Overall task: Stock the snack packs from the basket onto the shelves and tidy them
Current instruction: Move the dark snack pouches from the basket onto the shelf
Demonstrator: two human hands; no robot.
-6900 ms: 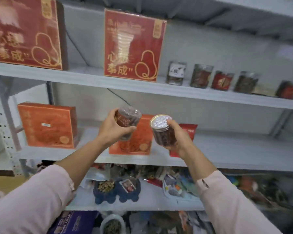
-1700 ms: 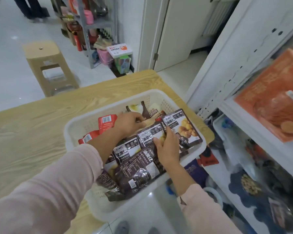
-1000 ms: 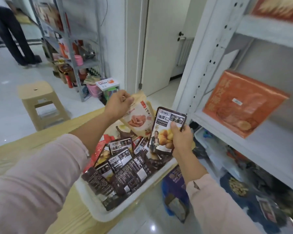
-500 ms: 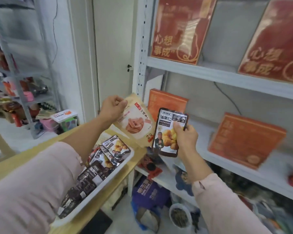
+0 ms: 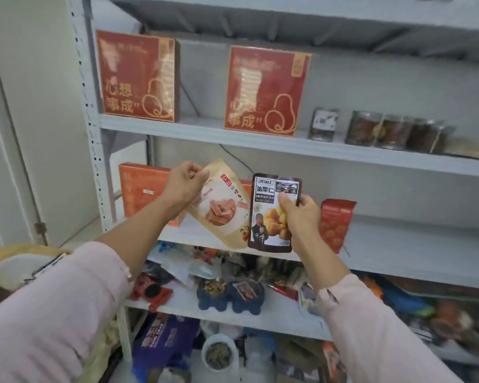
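Note:
My left hand (image 5: 184,182) pinches the top corner of a beige snack pack (image 5: 220,208) that hangs tilted in front of the middle shelf (image 5: 398,244). Beside it, my right hand (image 5: 299,214) grips a dark chestnut snack pack (image 5: 268,194) upright by its right edge. Both packs are held in the air just before the shelf's front edge, touching each other. Only a corner of the white basket (image 5: 17,268) shows at the far left, behind my left sleeve.
Orange boxes (image 5: 138,189) stand at the left of the middle shelf and a red pouch (image 5: 336,225) to the right of my right hand. Two red gift boxes (image 5: 266,89) and several jars (image 5: 376,129) line the upper shelf. The lower shelves hold cluttered goods.
My view has swung right, from the basket to face the shelves. Both hands lifted a pack each out of the basket and now hold them in front of the middle shelf.

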